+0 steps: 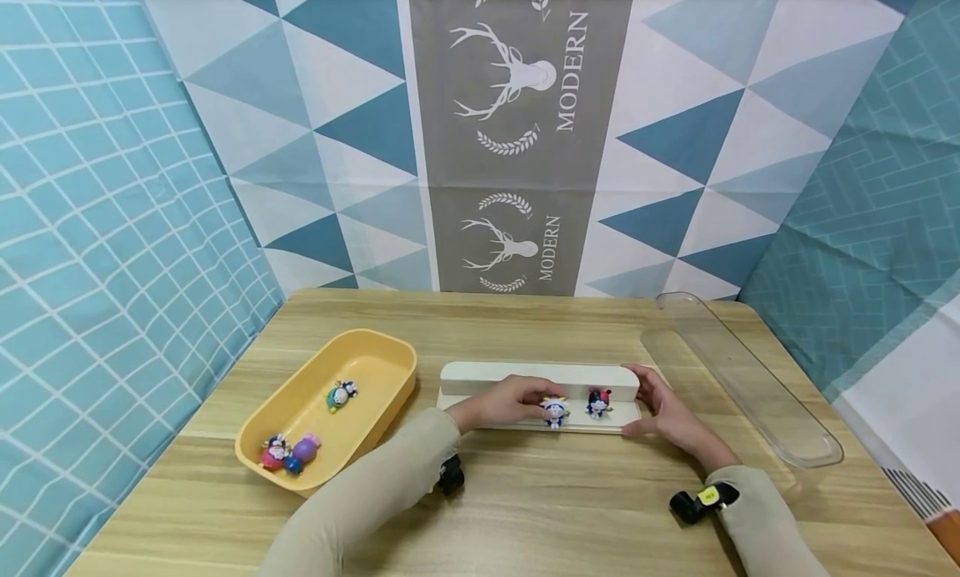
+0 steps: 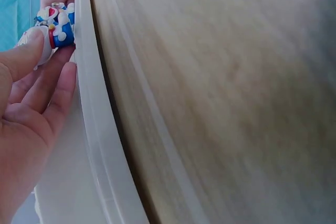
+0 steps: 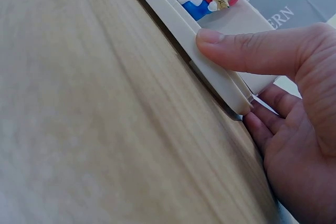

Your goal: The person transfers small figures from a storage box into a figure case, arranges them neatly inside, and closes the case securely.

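My left hand pinches a small cartoon cat figurine with a pale hat, between thumb and fingers. It is upright at the white display stand, a long base with a raised step behind. Just to its right on the stand is another figurine in a red and black hat; the right wrist view shows its blue body and yellow star. At the stand's right end my right hand grips the base, thumb on the front edge and fingers round the end.
A yellow tray on the left holds several more figurines, one green and a purple one among them. A long transparent cover lies at the table's right. Patterned cloth hangs behind the table.
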A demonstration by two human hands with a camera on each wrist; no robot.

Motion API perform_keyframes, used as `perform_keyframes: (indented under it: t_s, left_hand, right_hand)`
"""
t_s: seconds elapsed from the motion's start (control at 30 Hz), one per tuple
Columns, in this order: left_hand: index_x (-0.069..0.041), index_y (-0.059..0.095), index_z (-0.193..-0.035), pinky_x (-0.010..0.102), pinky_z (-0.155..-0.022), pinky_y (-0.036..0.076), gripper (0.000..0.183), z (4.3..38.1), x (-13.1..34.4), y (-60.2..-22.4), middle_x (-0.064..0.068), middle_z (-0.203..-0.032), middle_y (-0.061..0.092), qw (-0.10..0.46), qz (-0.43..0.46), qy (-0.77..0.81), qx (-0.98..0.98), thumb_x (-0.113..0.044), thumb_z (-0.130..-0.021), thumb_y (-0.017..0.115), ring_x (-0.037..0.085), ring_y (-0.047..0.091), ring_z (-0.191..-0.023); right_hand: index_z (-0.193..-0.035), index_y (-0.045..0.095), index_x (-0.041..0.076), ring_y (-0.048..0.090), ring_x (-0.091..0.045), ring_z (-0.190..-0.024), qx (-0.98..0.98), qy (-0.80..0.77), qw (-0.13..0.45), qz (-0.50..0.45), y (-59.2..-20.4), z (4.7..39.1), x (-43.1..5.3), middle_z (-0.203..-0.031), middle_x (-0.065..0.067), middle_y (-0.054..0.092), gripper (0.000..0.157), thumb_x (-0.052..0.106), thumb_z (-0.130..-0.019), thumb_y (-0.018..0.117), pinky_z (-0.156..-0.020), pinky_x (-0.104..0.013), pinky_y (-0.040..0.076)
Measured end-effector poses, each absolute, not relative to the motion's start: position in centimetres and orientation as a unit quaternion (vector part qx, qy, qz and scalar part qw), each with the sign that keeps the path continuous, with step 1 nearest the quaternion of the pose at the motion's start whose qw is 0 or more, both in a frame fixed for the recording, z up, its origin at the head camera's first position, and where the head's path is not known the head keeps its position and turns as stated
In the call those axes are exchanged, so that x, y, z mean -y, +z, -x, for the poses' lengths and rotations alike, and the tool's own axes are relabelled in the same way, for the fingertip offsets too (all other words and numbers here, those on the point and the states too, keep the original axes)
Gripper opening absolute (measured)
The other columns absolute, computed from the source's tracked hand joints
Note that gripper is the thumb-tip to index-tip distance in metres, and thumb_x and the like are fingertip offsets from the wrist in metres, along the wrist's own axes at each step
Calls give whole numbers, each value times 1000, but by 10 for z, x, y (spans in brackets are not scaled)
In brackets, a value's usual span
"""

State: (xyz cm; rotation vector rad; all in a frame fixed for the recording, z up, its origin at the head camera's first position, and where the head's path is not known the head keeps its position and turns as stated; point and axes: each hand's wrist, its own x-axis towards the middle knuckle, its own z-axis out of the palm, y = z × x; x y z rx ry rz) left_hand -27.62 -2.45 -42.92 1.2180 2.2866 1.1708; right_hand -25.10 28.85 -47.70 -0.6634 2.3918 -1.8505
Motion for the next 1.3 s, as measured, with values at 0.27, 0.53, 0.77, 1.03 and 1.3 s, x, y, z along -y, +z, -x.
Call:
perform_keyframes:
  t_s: [0.27,0.53,0.77,1.03,1.3]
  left_hand:
    - [-6,62,-132,19,-96,44,38,277,22,-425,6,-130,64,85,-485,307,-814,-7,-95,66,6,57,-114]
    - [-5,61,-133,17,-102,40,37,273,17,-417,6,-131,64,42,-527,207,-823,-7,-97,64,12,58,-121]
    - [-14,60,-135,21,-98,45,37,266,13,-413,0,-127,65,-100,-548,5,-830,-24,-99,62,13,61,-114]
    - [-23,61,-136,28,-90,47,42,262,12,-410,-5,-132,58,-218,-532,-142,-806,-38,-97,60,14,52,-118]
    - [-29,60,-139,32,-92,42,40,262,10,-411,-9,-133,58,-258,-516,-217,-788,-38,-100,56,12,51,-118]
  right_hand:
    - [-146,28,-7,43,7,-120,-772,-598,22,212,-477,251,-289,-144,-34,38,96,-10,-69,84,-99,-9,31]
    - [-145,29,-8,45,6,-119,-770,-599,16,218,-479,252,-289,-141,-32,41,95,-11,-68,84,-99,-10,32]
    - [-145,28,-9,45,6,-119,-770,-599,16,220,-477,252,-289,-142,-32,41,95,-11,-68,84,-99,-10,32]
    - [-145,28,-9,45,6,-119,-770,-598,14,222,-478,252,-289,-142,-33,41,96,-12,-67,84,-99,-10,32]
    - [-146,28,-8,46,6,-118,-773,-595,19,219,-478,252,-289,-142,-34,41,97,-10,-68,84,-98,-10,32]
